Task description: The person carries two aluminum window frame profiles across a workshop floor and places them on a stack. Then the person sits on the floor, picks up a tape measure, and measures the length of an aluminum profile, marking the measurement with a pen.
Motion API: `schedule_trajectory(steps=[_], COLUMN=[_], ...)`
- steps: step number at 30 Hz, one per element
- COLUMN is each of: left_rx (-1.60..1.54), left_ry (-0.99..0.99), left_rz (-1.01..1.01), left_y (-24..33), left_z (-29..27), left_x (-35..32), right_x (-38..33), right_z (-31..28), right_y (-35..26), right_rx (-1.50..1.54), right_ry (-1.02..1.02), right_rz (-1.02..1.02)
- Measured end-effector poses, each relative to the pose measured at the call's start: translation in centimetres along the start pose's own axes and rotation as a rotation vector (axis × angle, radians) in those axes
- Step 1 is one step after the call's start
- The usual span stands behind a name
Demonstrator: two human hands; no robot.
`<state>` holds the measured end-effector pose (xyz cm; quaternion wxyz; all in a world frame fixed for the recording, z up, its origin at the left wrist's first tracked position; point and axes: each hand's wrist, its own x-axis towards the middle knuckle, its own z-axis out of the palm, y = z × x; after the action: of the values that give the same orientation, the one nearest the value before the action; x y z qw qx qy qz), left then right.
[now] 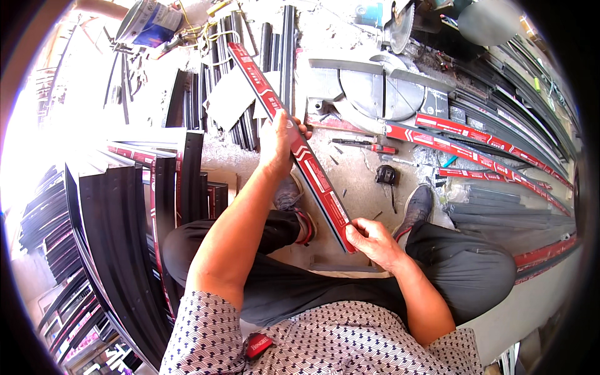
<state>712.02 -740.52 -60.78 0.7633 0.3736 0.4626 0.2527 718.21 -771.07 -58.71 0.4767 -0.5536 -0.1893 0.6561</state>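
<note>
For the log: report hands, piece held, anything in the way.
Left hand grips long, narrow red-faced strip near mid-length; right hand holds its near end. Strip slants away leftward. Boxy black tape measure on floor to its right, apart.

Centre strip (315,178) faced in glossy red, rough gritty floor (358,200) around it.
At nine o'clock the black profiles (112,206) look smooth and fairly matt, metal or plastic, I cannot tell which; toward one, the saw base (365,90) is dull grey metal. The tape measure (386,175) near three has a plastic-looking case. The bucket (150,25) between ten and eleven looks like smooth plastic. At four the trousers (462,259) are matt dark cloth; by six, the shirt (344,331) is matt patterned cloth.
</note>
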Motion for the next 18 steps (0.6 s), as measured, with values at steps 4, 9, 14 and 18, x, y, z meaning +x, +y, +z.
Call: schedule_trajectory(steps=[4, 9, 14, 18], left_rx=[-0.046, -0.088, -0.065, 0.016], left_ry=[-0.059, -0.082, -0.138, -0.249], left_rz=[-0.05, -0.053, -0.092, -0.104], left_y=[-0.2, -1.3, -3.3, -5.2], left_z=[-0.3, -0.1, 0.3, 1.0], left_x=[-0.1, -0.2, -1.5, -3.3], right_x=[0.1, 0.2, 0.7, 1.5], right_z=[0.0, 0.1, 0.2, -0.1], right_y=[0.3, 0.4, 1.5, 3.1], right_rx=[-0.024, -0.027, -0.17, -0.285], right_ry=[-0.013, 0.01, 0.092, 0.218], right_rz=[-0.005, -0.05, -0.11, -0.161])
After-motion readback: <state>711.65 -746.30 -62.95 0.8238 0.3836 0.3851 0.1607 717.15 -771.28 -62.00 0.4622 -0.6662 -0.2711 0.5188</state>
